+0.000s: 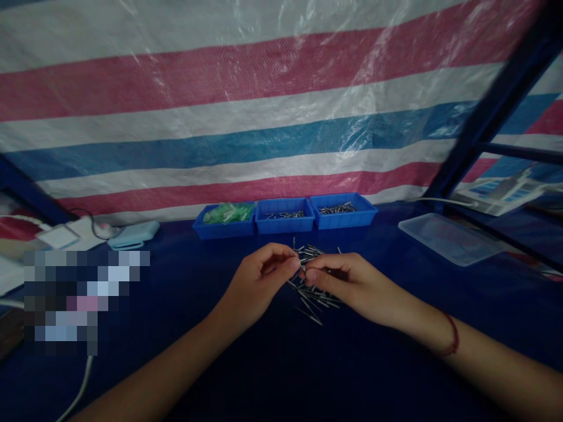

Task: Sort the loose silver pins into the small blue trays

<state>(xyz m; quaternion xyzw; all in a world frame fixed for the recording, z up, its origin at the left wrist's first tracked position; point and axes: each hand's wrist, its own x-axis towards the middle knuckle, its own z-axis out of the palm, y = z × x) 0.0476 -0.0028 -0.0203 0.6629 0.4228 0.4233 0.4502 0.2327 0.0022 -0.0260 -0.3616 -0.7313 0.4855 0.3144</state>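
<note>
Metal pins, slender, straight and silvery grey, some tapering to a point, lie criss-crossed in a loose heap on the smooth dark-blue counter, below the fingertips and to their near and far sides. Over the heap, the thumb and forefinger of the left hand pinch a small shiny piece, its shape too small to make out. The fingers of the right hand curl close to it; whether they grip it cannot be told. Far side: three rectangular plastic trays, the left holding a crinkled green bag, before a glossy woven striped sheet.
</note>
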